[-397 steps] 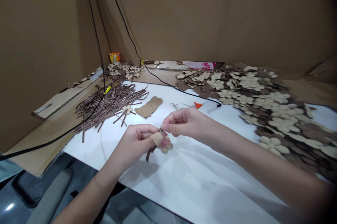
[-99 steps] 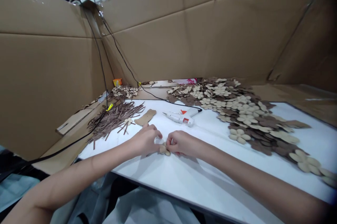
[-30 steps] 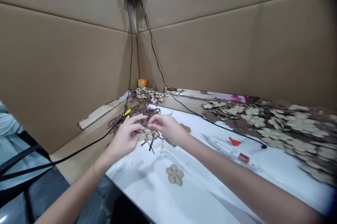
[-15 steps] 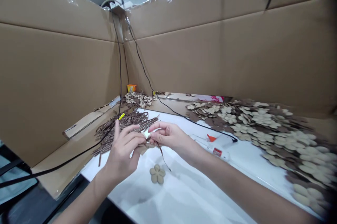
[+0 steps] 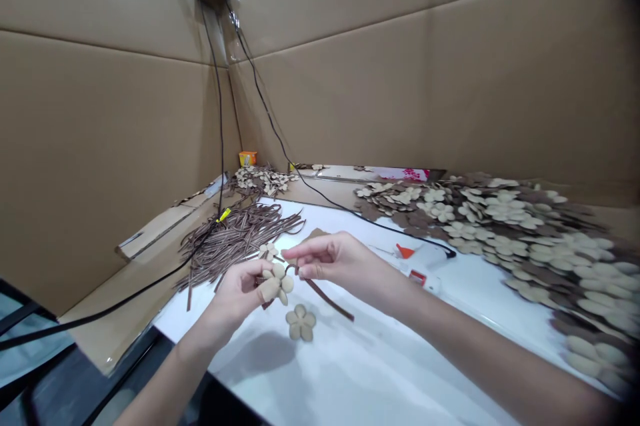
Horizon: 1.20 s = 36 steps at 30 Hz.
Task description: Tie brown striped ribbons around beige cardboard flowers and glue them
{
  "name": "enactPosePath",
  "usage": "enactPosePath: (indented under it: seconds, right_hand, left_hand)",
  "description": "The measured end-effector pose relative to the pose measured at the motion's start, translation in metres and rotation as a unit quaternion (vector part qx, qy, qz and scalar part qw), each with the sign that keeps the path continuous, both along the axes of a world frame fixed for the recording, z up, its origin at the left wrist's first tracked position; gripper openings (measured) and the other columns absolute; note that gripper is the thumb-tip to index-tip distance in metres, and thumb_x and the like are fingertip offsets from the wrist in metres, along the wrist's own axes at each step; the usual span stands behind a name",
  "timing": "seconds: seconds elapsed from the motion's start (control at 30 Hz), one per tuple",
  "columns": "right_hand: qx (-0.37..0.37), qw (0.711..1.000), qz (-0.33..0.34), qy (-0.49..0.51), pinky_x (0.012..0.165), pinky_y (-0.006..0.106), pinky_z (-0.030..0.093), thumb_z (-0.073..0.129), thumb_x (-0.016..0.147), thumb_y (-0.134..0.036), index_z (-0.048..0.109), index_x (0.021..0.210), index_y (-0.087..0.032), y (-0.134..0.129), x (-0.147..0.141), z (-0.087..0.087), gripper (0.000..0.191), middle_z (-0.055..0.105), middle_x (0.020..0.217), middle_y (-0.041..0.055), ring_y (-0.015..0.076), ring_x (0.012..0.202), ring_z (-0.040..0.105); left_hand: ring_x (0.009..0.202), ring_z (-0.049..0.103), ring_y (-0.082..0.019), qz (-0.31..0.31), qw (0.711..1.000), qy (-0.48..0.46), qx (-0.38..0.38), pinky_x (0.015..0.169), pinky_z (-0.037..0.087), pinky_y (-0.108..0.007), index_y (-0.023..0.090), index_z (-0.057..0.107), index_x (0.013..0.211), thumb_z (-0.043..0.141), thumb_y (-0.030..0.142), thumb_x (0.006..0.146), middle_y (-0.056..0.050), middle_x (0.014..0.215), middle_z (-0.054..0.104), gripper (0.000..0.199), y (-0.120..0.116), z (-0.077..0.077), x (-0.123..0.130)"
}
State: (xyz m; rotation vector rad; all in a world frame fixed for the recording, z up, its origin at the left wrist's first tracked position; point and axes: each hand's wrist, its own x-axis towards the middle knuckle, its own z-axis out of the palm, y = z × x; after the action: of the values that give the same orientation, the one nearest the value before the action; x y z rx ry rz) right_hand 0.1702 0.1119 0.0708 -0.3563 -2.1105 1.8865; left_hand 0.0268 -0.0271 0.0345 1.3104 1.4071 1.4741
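Note:
Between the thumb and fingers of my left hand (image 5: 239, 294) is a beige five-petal flower (image 5: 279, 283), with dark brown material showing behind it. My right hand (image 5: 334, 261) pinches a thin brown strip (image 5: 330, 301), whose curved upper end reaches the flower and whose loose end hangs to the lower right. Whether the strip is fixed to the flower I cannot tell. Another beige flower (image 5: 301, 323) lies on the white tabletop (image 5: 360, 366) just below my hands. Behind my left hand, a smaller pale flower (image 5: 269, 251) shows near the strips.
A heap of brown strips (image 5: 240, 233) lies at the left. Many beige and brown flower pieces (image 5: 505, 226) cover the right side. A white glue gun (image 5: 425, 259) with an orange trigger (image 5: 405, 251) rests beyond my right forearm. Black cables (image 5: 320, 203) cross the table; cardboard walls (image 5: 350, 86) enclose it.
The flower in my left hand has come into clear view as that hand turned and its fingers closed. The strip in my right hand now swings out to the right.

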Motion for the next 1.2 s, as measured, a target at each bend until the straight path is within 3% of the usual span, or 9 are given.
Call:
enactPosePath:
  seconds: [0.2,0.37,0.53,0.73,0.9,1.07,1.2]
  right_hand:
    - [0.000,0.999,0.012,0.035,0.063,0.024,0.043,0.070,0.069,-0.022,0.072,0.075,-0.016,0.003,-0.004,-0.009,0.010,0.065,0.070,0.0004,0.0101,0.063,0.055]
    - [-0.050,0.998,0.013,0.032,0.064,0.024,0.045,0.070,0.071,-0.039,0.064,0.074,-0.013,-0.008,0.001,-0.005,0.026,0.060,0.068,0.0001,0.0097,0.063,0.053]
    - [-0.072,0.996,-0.011,0.047,0.077,0.030,0.046,0.062,0.078,-0.043,0.058,0.073,-0.015,-0.023,0.007,-0.005,0.029,0.061,0.070,0.0012,0.0124,0.069,0.057]
    - [-0.035,0.995,-0.065,0.065,0.066,0.026,0.041,0.057,0.082,-0.042,0.056,0.067,-0.016,-0.030,0.005,-0.009,0.030,0.057,0.068,0.0000,0.0117,0.066,0.051]
    - [-0.001,0.992,-0.093,0.086,0.060,0.024,0.036,0.056,0.082,-0.040,0.054,0.062,-0.016,-0.032,0.002,-0.010,0.031,0.053,0.063,-0.0017,0.0110,0.061,0.045]
    - [0.034,0.984,-0.131,0.112,0.061,0.024,0.036,0.057,0.082,-0.035,0.053,0.063,-0.017,-0.032,0.005,-0.011,0.027,0.051,0.065,-0.0025,0.0113,0.064,0.046]
    - [0.101,0.976,-0.158,0.113,0.065,0.025,0.038,0.052,0.085,-0.034,0.055,0.068,-0.017,-0.031,0.008,-0.011,0.025,0.056,0.072,-0.0001,0.0140,0.071,0.051]
  left_hand:
    - [0.065,0.048,-0.010,-0.058,0.989,-0.130,-0.045,0.055,0.034,-0.019,0.015,0.066,0.079,0.068,0.033,0.076,-0.002,0.073,0.056,0.019,-0.003,-0.003,0.008]
    - [0.076,0.058,-0.015,-0.085,0.961,-0.255,-0.061,0.072,0.044,-0.026,0.015,0.068,0.087,0.070,0.030,0.074,-0.004,0.079,0.061,0.021,-0.003,-0.006,0.009]
    - [0.071,0.062,-0.018,-0.136,0.932,-0.328,-0.078,0.073,0.048,-0.032,0.012,0.068,0.090,0.070,0.028,0.073,-0.006,0.076,0.063,0.023,0.000,-0.003,0.017]
    - [0.073,0.063,-0.019,-0.130,0.906,-0.395,-0.078,0.076,0.050,-0.034,0.016,0.068,0.089,0.068,0.014,0.070,-0.004,0.077,0.065,0.019,0.000,-0.005,0.021]
    - [0.082,0.062,-0.019,-0.178,0.881,-0.431,-0.080,0.083,0.047,-0.036,0.014,0.069,0.083,0.063,0.012,0.074,-0.005,0.079,0.066,0.011,0.000,-0.018,0.015]
    - [0.089,0.061,-0.024,-0.207,0.884,-0.411,-0.084,0.086,0.044,-0.038,0.014,0.068,0.079,0.068,0.016,0.069,-0.008,0.085,0.066,0.011,-0.005,-0.020,0.014]
    - [0.100,0.058,-0.028,-0.177,0.925,-0.333,-0.058,0.094,0.039,-0.045,0.014,0.068,0.076,0.071,0.023,0.069,-0.011,0.105,0.063,0.012,-0.013,-0.013,0.008]
